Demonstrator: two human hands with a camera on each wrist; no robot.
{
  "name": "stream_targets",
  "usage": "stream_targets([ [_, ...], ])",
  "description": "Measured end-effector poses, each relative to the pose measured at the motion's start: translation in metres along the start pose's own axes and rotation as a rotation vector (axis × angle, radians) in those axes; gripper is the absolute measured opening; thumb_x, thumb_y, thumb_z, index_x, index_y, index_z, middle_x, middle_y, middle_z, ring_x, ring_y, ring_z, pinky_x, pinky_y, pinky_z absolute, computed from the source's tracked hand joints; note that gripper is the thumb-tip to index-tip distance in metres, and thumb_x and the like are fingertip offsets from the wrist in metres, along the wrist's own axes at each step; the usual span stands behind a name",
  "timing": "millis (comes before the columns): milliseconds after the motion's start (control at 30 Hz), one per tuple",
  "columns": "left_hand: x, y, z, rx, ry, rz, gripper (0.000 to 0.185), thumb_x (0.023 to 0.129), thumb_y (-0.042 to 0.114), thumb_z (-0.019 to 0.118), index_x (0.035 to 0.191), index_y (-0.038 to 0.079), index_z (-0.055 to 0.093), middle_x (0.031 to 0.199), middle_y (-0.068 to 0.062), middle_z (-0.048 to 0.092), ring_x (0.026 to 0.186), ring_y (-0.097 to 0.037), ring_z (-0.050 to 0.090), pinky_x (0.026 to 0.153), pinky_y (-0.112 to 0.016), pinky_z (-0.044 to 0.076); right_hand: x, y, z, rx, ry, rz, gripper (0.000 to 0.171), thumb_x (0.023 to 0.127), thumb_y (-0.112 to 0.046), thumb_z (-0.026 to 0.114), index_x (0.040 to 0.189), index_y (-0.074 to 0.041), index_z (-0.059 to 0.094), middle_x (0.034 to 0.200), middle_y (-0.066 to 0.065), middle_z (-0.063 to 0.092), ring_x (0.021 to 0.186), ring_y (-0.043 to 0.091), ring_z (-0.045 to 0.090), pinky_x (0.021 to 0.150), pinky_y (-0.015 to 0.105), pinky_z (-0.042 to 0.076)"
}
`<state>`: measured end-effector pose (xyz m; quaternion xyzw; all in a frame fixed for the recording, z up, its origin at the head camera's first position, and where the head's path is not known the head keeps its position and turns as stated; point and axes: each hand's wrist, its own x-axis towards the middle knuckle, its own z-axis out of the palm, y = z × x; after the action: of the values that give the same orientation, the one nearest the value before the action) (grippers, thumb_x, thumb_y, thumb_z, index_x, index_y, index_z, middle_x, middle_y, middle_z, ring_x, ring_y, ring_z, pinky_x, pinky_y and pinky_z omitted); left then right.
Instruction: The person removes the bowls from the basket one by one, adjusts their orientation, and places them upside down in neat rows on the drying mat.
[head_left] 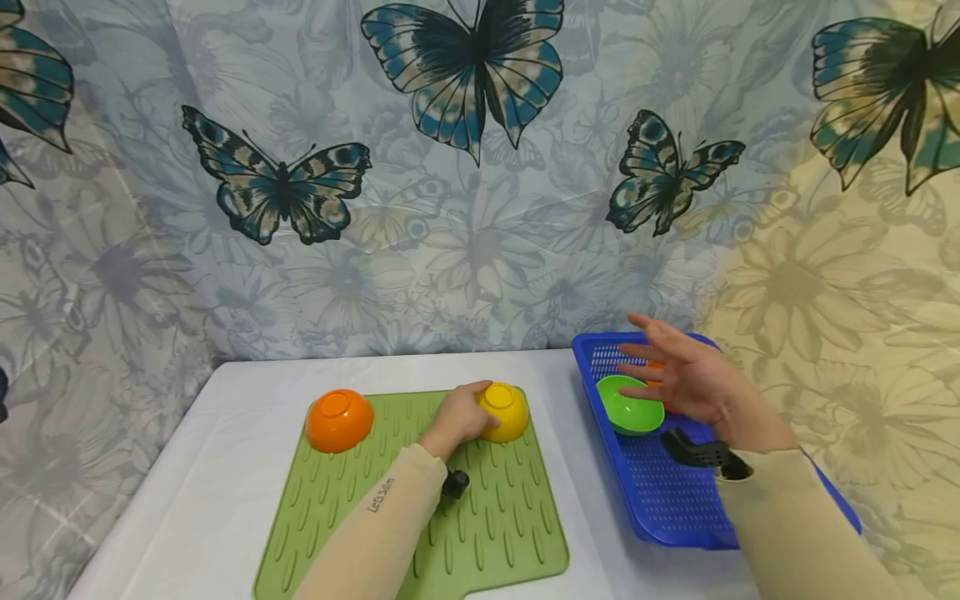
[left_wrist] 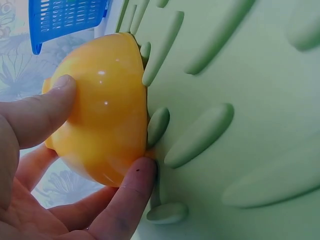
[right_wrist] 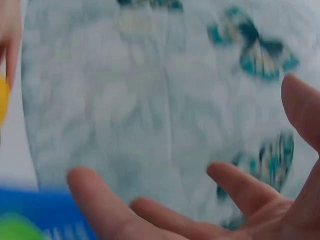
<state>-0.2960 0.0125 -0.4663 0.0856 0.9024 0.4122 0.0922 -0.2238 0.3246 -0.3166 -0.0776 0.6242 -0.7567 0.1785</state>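
A yellow bowl [head_left: 506, 410] lies upside down on the green ridged mat [head_left: 495, 517], and my left hand [head_left: 459, 417] grips it from the near side. In the left wrist view the thumb and fingers [left_wrist: 47, 112] curl round the yellow bowl [left_wrist: 102, 107] where its rim meets the mat [left_wrist: 240, 100]. My right hand [head_left: 678, 375] hovers open, fingers spread, above the blue basket [head_left: 667, 500], just over a green bowl [head_left: 630, 406]. The right hand's fingers [right_wrist: 115, 210] show empty in the right wrist view. An orange bowl [head_left: 339, 419] sits upside down at the mat's left.
The white table [head_left: 217, 467] ends at a butterfly-print curtain [head_left: 465, 183] behind. Something orange lies in the basket behind my right hand, mostly hidden. A black wrist camera mount [head_left: 701, 454] sits over the basket. The basket's corner [left_wrist: 65, 20] shows beyond the yellow bowl.
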Motion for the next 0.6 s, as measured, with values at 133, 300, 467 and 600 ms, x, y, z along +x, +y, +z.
stream_targets([
  [133, 0.0, -0.001, 0.0, 0.007, 0.007, 0.007, 0.069, 0.081, 0.015, 0.082, 0.145, 0.017, 0.055, 0.14, -0.011, 0.056, 0.128, -0.034, 0.049, 0.104, -0.049, 0.04, -0.011, 0.002, -0.054, 0.09, -0.023, 0.116, 0.034, 0.109, -0.033, 0.036, 0.138, -0.03, 0.054, 0.138, 0.018, 0.048, 0.117, 0.034, 0.057, 0.099, 0.057, 0.044],
  [300, 0.001, -0.002, 0.0, 0.0, 0.013, 0.01, 0.069, 0.081, 0.015, 0.082, 0.145, 0.017, 0.055, 0.14, -0.011, 0.056, 0.128, -0.034, 0.049, 0.104, -0.05, 0.04, -0.02, 0.014, -0.097, -0.059, 0.076, 0.286, 0.024, 0.107, -0.037, 0.042, 0.119, -0.033, 0.063, 0.12, 0.011, 0.057, 0.108, 0.041, 0.061, 0.096, 0.059, 0.046],
  [467, -0.001, -0.002, 0.0, -0.009, 0.014, 0.011, 0.068, 0.082, 0.015, 0.081, 0.145, 0.017, 0.055, 0.14, -0.011, 0.056, 0.128, -0.034, 0.049, 0.105, -0.051, 0.039, -0.024, 0.033, -0.121, -0.066, 0.162, 0.417, 0.02, 0.105, -0.038, 0.048, 0.118, -0.028, 0.061, 0.143, 0.041, 0.028, 0.112, 0.051, 0.053, 0.098, 0.061, 0.043],
  [600, -0.002, -0.001, 0.0, -0.013, 0.014, 0.016, 0.068, 0.082, 0.015, 0.081, 0.145, 0.016, 0.055, 0.14, -0.012, 0.056, 0.129, -0.035, 0.049, 0.105, -0.051, 0.039, -0.025, 0.047, -0.132, 0.07, 0.176, 0.457, 0.016, 0.106, -0.032, 0.05, 0.113, -0.025, 0.063, 0.146, 0.04, 0.021, 0.116, 0.052, 0.051, 0.101, 0.058, 0.042],
])
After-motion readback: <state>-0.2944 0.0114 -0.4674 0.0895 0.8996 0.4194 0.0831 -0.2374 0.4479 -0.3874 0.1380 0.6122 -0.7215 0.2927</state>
